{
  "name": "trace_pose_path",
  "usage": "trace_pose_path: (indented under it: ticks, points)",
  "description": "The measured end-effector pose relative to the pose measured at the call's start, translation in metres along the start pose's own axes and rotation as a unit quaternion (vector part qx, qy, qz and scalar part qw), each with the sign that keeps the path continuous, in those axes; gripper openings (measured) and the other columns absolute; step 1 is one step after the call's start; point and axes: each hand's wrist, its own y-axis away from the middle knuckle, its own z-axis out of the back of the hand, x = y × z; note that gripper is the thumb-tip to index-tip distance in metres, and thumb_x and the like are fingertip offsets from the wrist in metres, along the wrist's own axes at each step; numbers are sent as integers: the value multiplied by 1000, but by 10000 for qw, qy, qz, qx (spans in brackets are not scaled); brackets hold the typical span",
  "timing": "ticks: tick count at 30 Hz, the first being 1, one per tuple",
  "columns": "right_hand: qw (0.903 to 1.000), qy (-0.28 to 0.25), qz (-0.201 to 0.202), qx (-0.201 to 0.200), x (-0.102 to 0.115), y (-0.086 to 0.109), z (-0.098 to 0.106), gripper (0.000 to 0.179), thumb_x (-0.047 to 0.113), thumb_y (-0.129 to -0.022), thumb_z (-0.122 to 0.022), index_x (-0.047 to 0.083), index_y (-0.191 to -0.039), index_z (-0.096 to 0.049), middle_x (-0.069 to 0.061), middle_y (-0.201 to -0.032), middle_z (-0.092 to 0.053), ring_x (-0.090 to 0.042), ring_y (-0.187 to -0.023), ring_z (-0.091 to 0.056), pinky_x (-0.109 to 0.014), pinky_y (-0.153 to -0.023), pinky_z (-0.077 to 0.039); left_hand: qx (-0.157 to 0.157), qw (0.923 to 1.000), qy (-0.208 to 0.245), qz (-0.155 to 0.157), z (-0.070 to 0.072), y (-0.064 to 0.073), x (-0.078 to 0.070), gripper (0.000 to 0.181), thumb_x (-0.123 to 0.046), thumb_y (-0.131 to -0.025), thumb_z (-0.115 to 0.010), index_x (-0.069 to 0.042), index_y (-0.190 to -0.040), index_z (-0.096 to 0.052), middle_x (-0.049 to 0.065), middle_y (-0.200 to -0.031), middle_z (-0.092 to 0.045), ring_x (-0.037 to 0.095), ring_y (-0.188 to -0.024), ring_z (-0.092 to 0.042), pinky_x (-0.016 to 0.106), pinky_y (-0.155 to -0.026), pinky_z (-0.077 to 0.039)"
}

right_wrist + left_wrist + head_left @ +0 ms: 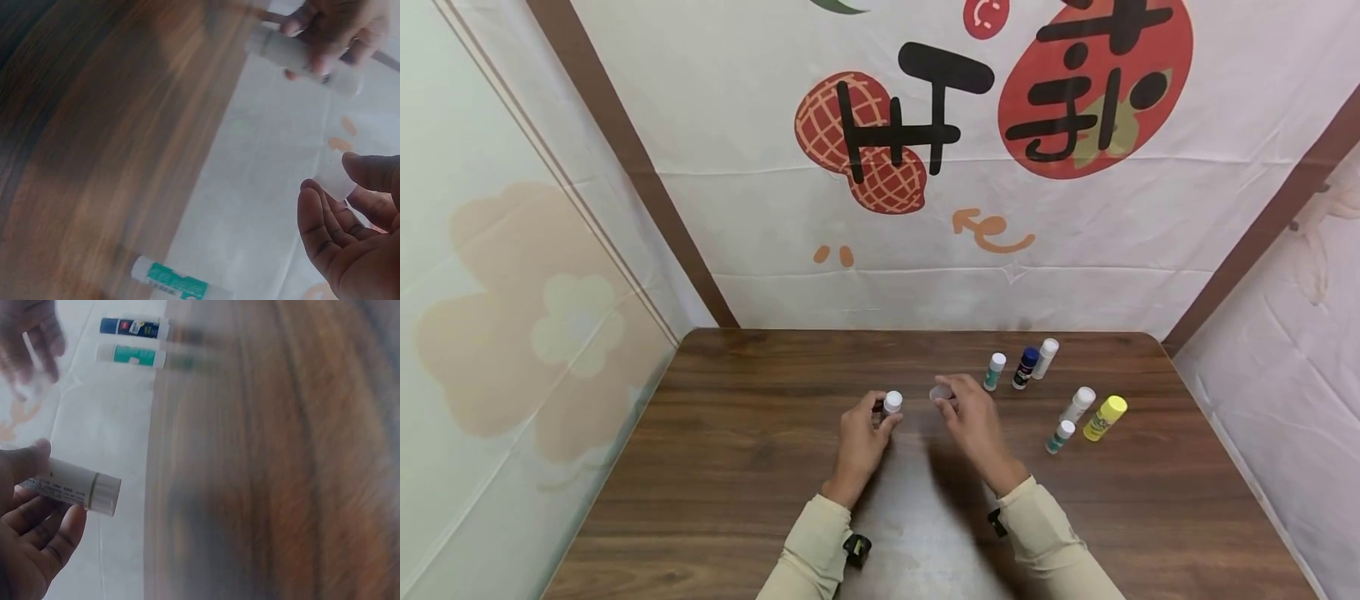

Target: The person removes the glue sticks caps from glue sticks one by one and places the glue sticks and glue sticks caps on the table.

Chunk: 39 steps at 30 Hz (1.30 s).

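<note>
My left hand [861, 435] grips a white glue stick [892, 404] with thumb and fingers around its barrel. Printed text and a pale ridged end show on this stick [70, 484] in the left wrist view; the hand hides part of the barrel. A short way to the right, my right hand [977, 423] pinches a translucent white cap [940, 392] between thumb and fingertips. In the right wrist view the cap [336, 177] is apart from the glue stick [300, 57], with a gap between the two hands.
Right of my hands stand several glue sticks: a teal-labelled one [994, 373], a dark blue one [1025, 369], a white one [1046, 358], another white one [1078, 404], a yellow one [1105, 418] and a small teal one [1060, 437]. The wooden table [737, 450] meets a printed cloth [865, 300] behind.
</note>
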Motion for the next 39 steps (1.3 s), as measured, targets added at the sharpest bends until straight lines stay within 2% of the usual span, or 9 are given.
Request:
trace_pose_path:
  ticks: [5, 11, 20, 25, 31, 39]
  points:
    - [9992, 339, -152, 121, -14, -4, -8, 32, 8, -85, -74, 2, -115, -66, -12, -108, -64, -22, -84, -64, -37, -72, -53, -3, 9995, 142, 298, 0, -9, 9, 31, -2, -74, -81, 3, -100, -63, 19, -94, -69, 29, -82, -69, 41, -69, -57]
    - [9962, 592, -502, 399, -30, -8, -24, 35, 12, -87, -73, 2, -119, -64, -13, -110, -64, -24, -89, -64, -40, -74, -53, 127, 9961, 425, 764, -1, -22, 16, 28, -2, -78, -78, 3, -102, -65, 18, -96, -70, 27, -84, -69, 31, -70, -57]
    - [9937, 926, -484, 399, -45, -21, -41, 31, 12, -86, -73, -1, -113, -65, -13, -105, -65, -26, -89, -64, -39, -73, -53, 248, 9891, 618, 1314, -8, -38, 26, 28, -1, -80, -76, 3, -106, -65, 17, -100, -69, 25, -85, -70, 27, -70, -56]
    - [9926, 970, -597, 415, -51, -27, -47, 28, 11, -84, -75, -1, -109, -67, -14, -105, -66, -29, -92, -64, -41, -76, -53, 271, 9873, 570, 1456, -13, -42, 30, 29, -1, -81, -76, 3, -107, -65, 17, -100, -69, 25, -86, -70, 29, -71, -56]
    - [9881, 1172, -730, 670, -55, -32, -55, 27, 11, -84, -74, -3, -107, -67, -16, -103, -65, -31, -92, -64, -42, -76, -54, 271, 9859, 507, 1570, -18, -48, 35, 28, -2, -81, -76, 2, -107, -66, 16, -100, -70, 26, -88, -70, 35, -74, -56]
    - [9858, 1463, -546, 614, -61, -33, -65, 19, 9, -82, -75, -1, -97, -67, -15, -93, -63, -32, -79, -64, -43, -66, -54, 270, 9843, 473, 1677, -20, -51, 39, 26, -1, -81, -75, 4, -106, -66, 18, -101, -69, 28, -91, -69, 39, -77, -56]
